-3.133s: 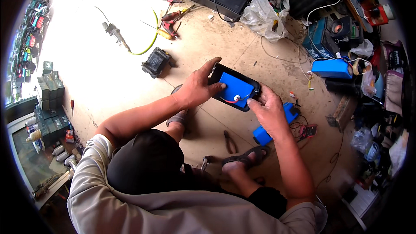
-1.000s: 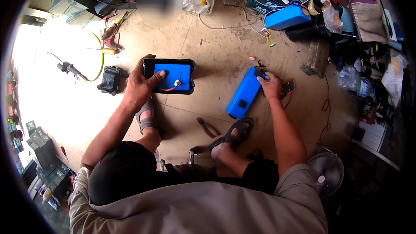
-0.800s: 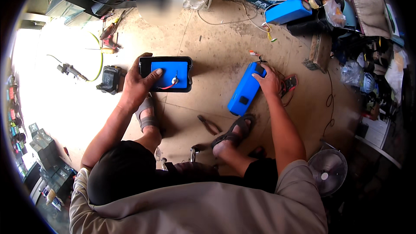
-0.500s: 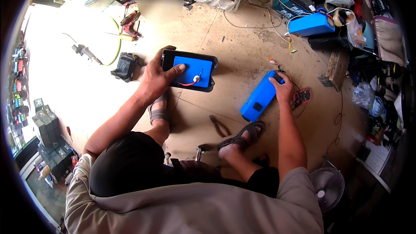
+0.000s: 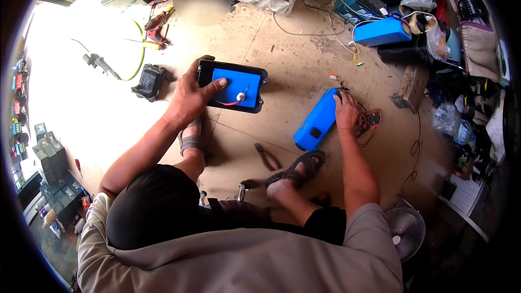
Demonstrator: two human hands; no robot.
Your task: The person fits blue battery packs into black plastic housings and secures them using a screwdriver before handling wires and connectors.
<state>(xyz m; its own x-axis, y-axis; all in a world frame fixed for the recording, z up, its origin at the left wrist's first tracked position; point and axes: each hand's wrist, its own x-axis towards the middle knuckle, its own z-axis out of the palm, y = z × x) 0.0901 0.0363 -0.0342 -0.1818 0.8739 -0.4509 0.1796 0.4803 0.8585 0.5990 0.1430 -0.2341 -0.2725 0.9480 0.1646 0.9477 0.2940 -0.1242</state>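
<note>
My left hand (image 5: 187, 96) grips a black plastic case (image 5: 249, 68) above the floor, its thumb pressed over a blue wrapped battery pack (image 5: 247, 81) inside. A red wire and a small white connector lie on that pack. At the right, a longer blue battery pack (image 5: 319, 120) rests slantwise on the floor. My right hand (image 5: 347, 113) is closed over its far right end; some fingertips are hidden. A red-and-black multimeter (image 5: 371, 120) lies just beside that hand. Pliers (image 5: 267, 157) with dark handles lie between my feet.
A black boxy device (image 5: 152, 82) stands left of the case. Further off lie red-handled tools (image 5: 157, 28) and a yellow-green cable (image 5: 140, 57). Another blue pack (image 5: 383, 31) sits among clutter at the far right, near a wooden block (image 5: 410, 88). A fan (image 5: 404, 233) stands at my right.
The whole view has shifted slightly left. My right hand has settled lower along the right side of the long pack's end. My left hand keeps its hold on the case.
</note>
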